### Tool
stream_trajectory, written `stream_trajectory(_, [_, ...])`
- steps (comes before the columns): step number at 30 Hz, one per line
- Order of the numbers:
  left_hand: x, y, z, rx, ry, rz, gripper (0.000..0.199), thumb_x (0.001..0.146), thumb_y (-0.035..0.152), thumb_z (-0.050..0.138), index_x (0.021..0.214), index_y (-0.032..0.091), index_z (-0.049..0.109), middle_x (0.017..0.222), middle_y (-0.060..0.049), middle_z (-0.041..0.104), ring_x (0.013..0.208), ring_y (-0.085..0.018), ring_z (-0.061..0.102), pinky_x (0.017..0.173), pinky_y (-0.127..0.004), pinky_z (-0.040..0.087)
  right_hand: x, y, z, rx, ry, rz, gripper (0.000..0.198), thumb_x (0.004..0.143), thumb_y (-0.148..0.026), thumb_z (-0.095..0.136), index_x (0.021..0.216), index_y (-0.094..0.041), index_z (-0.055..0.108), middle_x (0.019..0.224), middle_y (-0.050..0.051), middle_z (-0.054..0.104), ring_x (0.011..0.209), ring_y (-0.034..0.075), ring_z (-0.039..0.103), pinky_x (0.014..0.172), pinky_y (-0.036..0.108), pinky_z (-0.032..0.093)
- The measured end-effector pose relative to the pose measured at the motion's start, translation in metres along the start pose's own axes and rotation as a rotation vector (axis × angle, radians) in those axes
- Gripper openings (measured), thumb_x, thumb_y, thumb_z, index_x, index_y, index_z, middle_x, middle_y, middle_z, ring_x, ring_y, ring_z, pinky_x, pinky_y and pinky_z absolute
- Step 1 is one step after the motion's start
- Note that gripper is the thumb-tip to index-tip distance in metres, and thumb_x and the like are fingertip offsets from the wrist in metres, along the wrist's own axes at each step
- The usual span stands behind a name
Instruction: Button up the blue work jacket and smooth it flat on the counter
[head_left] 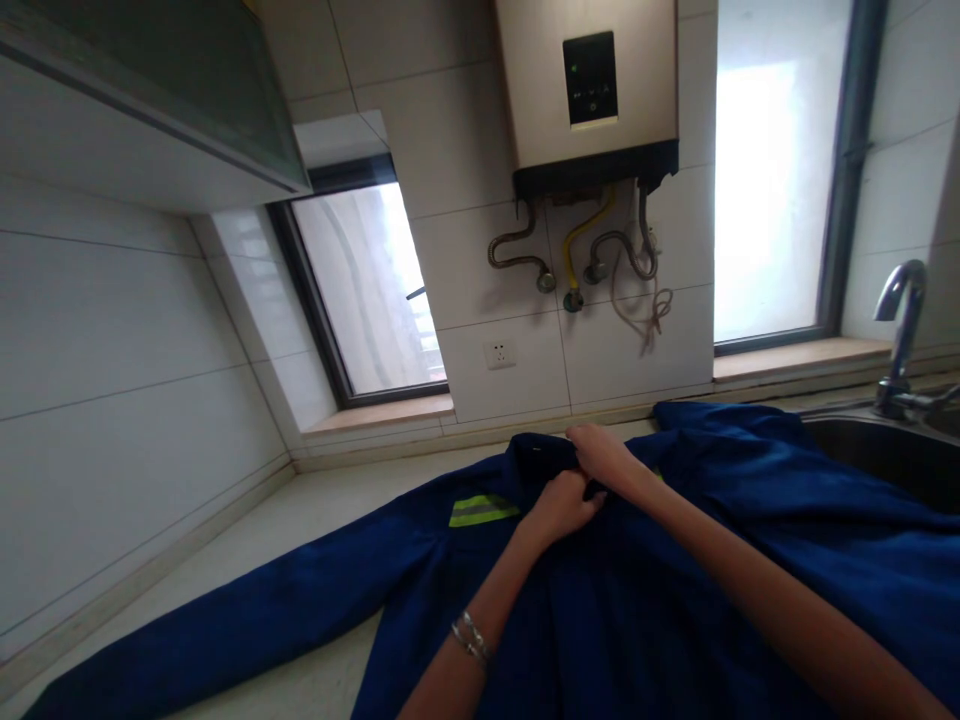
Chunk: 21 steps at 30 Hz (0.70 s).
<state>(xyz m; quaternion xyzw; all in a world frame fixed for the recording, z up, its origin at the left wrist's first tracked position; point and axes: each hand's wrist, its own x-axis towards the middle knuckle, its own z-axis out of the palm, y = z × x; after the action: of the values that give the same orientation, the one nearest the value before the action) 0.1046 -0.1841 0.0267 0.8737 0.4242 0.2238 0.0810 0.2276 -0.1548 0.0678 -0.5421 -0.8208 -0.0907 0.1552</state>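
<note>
A dark blue work jacket (480, 590) with yellow-green and grey reflective strips is spread over the counter, one sleeve stretching to the lower left. At its collar, my left hand (561, 508) has its fingers bent and closed on the cloth near the front opening. Just above and to the right, my right hand (604, 458) pinches the collar edge. The two hands are very close, and the fingertips are partly hidden in the dark fabric. A silver bracelet (470, 638) circles my left wrist.
The pale counter (315, 500) meets a tiled wall with a socket (500, 352). Above hangs a water heater (589, 85) with hoses. To the right are a sink (862, 450) and a tap (900, 320), with jacket cloth reaching the sink's edge. A cabinet (150, 110) overhangs the left.
</note>
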Motion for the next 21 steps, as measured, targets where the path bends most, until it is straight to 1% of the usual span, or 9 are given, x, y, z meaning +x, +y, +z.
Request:
stream_trajectory(1, [-0.001, -0.001, -0.014, 0.08, -0.023, -0.043, 0.023, 0.083, 0.035, 0.048, 0.091, 0.019, 0.063, 0.09, -0.007, 0.066, 0.086, -0.023, 0.061, 0.076, -0.032, 0.047, 0.002, 0.003, -0.001, -0.024, -0.013, -0.019, 0.025, 0.078, -0.005, 0.041, 0.094, -0.014, 0.059, 0.091, 0.013, 0.063, 0.087, 0.023, 0.06, 0.072, 0.029, 0.04])
stream_trajectory(3, [-0.003, -0.007, -0.041, 0.257, 0.085, -0.172, 0.026, 0.084, 0.039, 0.046, 0.091, 0.019, 0.061, 0.088, -0.008, 0.065, 0.087, -0.025, 0.06, 0.075, -0.035, 0.046, 0.005, 0.009, -0.003, -0.048, -0.003, -0.077, 0.026, 0.078, -0.004, 0.039, 0.092, -0.014, 0.058, 0.09, 0.013, 0.063, 0.087, 0.024, 0.06, 0.072, 0.03, 0.04])
stream_trajectory(5, [-0.007, -0.018, -0.059, 0.415, 0.286, -0.309, 0.036, 0.082, 0.044, 0.05, 0.105, 0.018, 0.054, 0.102, -0.012, 0.06, 0.098, -0.029, 0.056, 0.077, -0.038, 0.045, 0.006, 0.016, -0.007, -0.052, 0.028, -0.15, 0.029, 0.077, -0.001, 0.039, 0.095, -0.014, 0.057, 0.091, 0.014, 0.063, 0.089, 0.024, 0.059, 0.073, 0.03, 0.039])
stream_trajectory(7, [-0.012, -0.033, -0.067, 0.501, 0.36, -0.421, 0.05, 0.078, 0.044, 0.056, 0.118, 0.016, 0.045, 0.113, -0.017, 0.053, 0.105, -0.032, 0.052, 0.078, -0.039, 0.045, 0.007, 0.023, -0.01, -0.058, 0.04, -0.223, 0.034, 0.074, 0.001, 0.039, 0.1, -0.014, 0.056, 0.094, 0.014, 0.063, 0.09, 0.024, 0.058, 0.074, 0.03, 0.039])
stream_trajectory(11, [-0.017, -0.068, -0.073, 0.428, 0.08, -0.537, 0.028, 0.08, 0.025, 0.051, 0.106, 0.014, 0.054, 0.104, -0.017, 0.06, 0.1, -0.03, 0.055, 0.082, -0.041, 0.043, 0.014, 0.039, -0.014, -0.114, 0.049, -0.342, 0.035, 0.076, 0.001, 0.04, 0.104, -0.014, 0.054, 0.097, 0.013, 0.061, 0.09, 0.022, 0.058, 0.074, 0.029, 0.039])
stream_trajectory(14, [-0.009, -0.087, -0.089, 0.297, -0.08, -0.548, 0.013, 0.076, 0.02, 0.052, 0.085, 0.016, 0.06, 0.075, -0.01, 0.066, 0.079, -0.025, 0.063, 0.073, -0.036, 0.047, 0.024, 0.048, -0.013, -0.143, 0.064, -0.386, 0.031, 0.081, -0.004, 0.039, 0.106, -0.015, 0.053, 0.097, 0.013, 0.06, 0.09, 0.021, 0.057, 0.074, 0.028, 0.039])
stream_trajectory(17, [0.007, -0.097, -0.109, 0.034, -0.155, -0.609, 0.014, 0.073, 0.014, 0.052, 0.085, 0.011, 0.059, 0.046, -0.002, 0.056, 0.052, -0.017, 0.059, 0.059, -0.029, 0.047, 0.037, 0.051, -0.008, -0.134, 0.065, -0.324, 0.028, 0.085, -0.011, 0.04, 0.11, -0.014, 0.053, 0.095, 0.015, 0.061, 0.088, 0.023, 0.059, 0.074, 0.031, 0.04])
stream_trajectory(19, [0.019, -0.099, -0.117, -0.08, -0.158, -0.637, 0.012, 0.074, 0.01, 0.05, 0.082, 0.006, 0.058, 0.039, -0.001, 0.052, 0.047, -0.015, 0.056, 0.055, -0.027, 0.046, 0.046, 0.049, -0.002, -0.073, 0.028, -0.259, 0.028, 0.082, -0.022, 0.05, 0.107, -0.012, 0.056, 0.094, 0.017, 0.062, 0.09, 0.027, 0.058, 0.077, 0.035, 0.041])
stream_trajectory(21, [0.029, -0.101, -0.122, -0.088, -0.135, -0.65, 0.01, 0.076, 0.011, 0.05, 0.072, 0.006, 0.058, 0.038, -0.001, 0.051, 0.047, -0.015, 0.056, 0.054, -0.026, 0.046, 0.055, 0.049, 0.004, 0.088, -0.053, -0.151, 0.027, 0.07, -0.022, 0.064, 0.094, -0.011, 0.062, 0.093, 0.018, 0.063, 0.095, 0.03, 0.057, 0.082, 0.039, 0.04])
